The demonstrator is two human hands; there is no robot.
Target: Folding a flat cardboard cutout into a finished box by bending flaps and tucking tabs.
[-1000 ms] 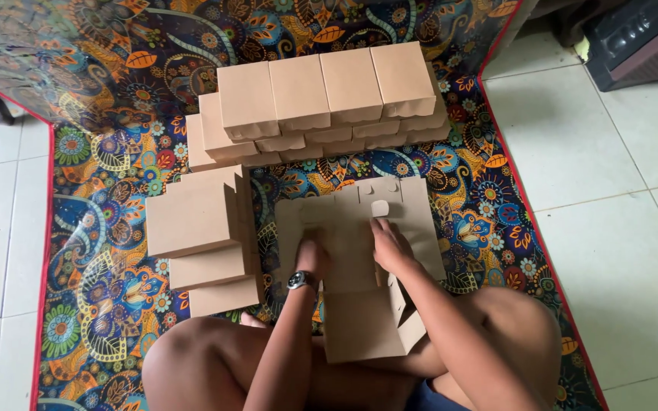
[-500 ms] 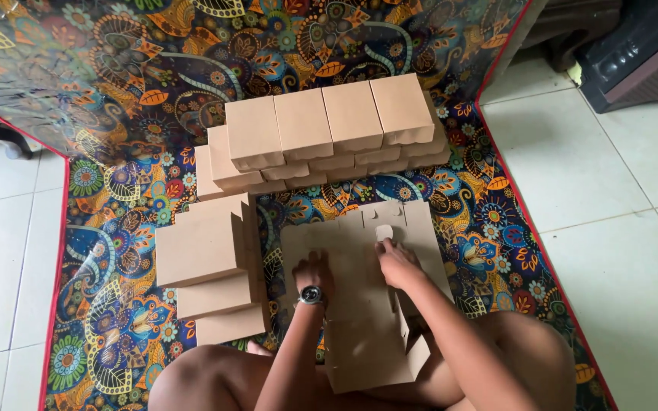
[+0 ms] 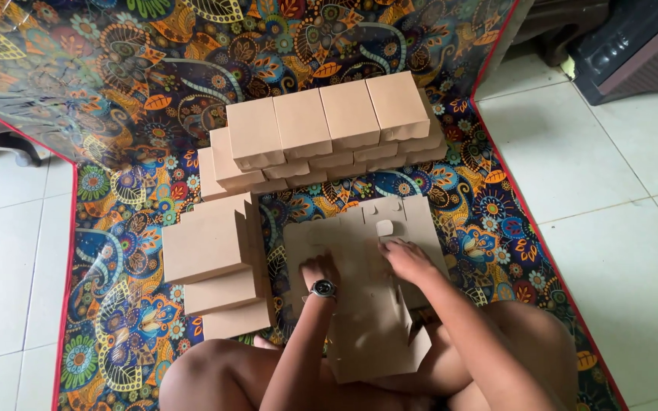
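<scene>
Pressing both hands flat on the cardboard sheet (image 3: 367, 297), w/ my left hand (image 3: 318, 270) on its left side and my right hand (image 3: 407, 259) near the far cut-outs. Fingers are spread, holding nothing. Since a sec ago the hands barely moved, so I think the fold's not made yet. Box stack (image 3: 215, 266) sits left, box row (image 3: 329, 129) far.

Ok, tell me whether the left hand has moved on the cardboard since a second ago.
No. The left hand stays on the flat cardboard sheet, still left of and below its small cut-out.
</scene>
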